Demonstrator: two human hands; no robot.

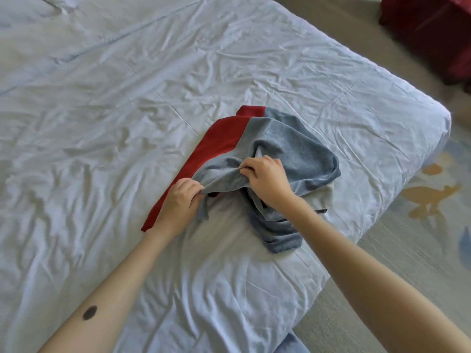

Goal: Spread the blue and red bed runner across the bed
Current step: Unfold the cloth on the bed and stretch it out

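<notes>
Bed point(107, 128) fills most of the room, its pale sheet wrinkled all over. Near the right edge lies the bed runner point(288, 149) — bunched, red band left, blue-grey right. Left hand point(178, 202) pinches its near blue edge; right hand point(267, 179) grips a raised fold — both lifting cloth.

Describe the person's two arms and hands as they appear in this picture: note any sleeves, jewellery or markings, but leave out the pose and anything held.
Both forearms are bare, with no sleeves in view. The left hand and right hand wear no gloves, and no rings, watch or bracelet are visible. The one marking is a dark oval spot on the left forearm.
</notes>
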